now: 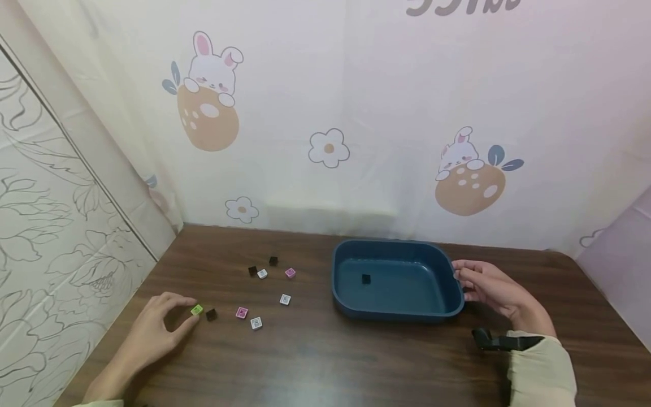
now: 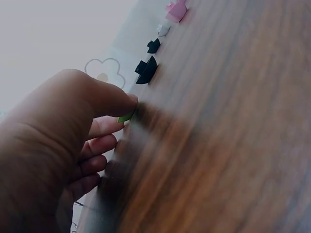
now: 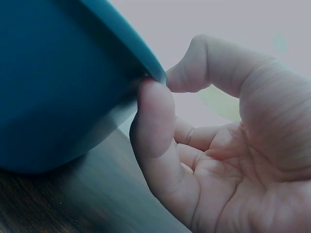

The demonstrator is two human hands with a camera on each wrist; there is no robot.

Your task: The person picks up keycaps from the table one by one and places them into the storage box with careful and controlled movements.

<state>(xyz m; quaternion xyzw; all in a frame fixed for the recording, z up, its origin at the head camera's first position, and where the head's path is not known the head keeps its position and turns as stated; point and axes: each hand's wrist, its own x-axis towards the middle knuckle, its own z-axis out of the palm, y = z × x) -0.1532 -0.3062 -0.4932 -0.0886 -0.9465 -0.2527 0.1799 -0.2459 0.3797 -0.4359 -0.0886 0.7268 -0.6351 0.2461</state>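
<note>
At the left of the table, my left hand (image 1: 152, 330) pinches a small green keycap (image 1: 196, 310) between thumb and index finger. In the left wrist view only a sliver of the green keycap (image 2: 126, 117) shows past the thumb. A black keycap (image 1: 211, 315) lies just right of those fingertips. My right hand (image 1: 495, 288) holds the right rim of a dark blue rectangular basin (image 1: 396, 316), thumb and index finger meeting at its edge in the right wrist view. Inside the basin lies one black keycap (image 1: 366, 278).
Between the left hand and the basin, pink (image 1: 241, 312), white (image 1: 256, 323) and black keycaps (image 1: 273, 260) lie scattered on the brown wooden table (image 1: 315, 362). A printed curtain (image 1: 386, 113) hangs behind the table's back edge. A black strap (image 1: 508, 341) circles the right wrist.
</note>
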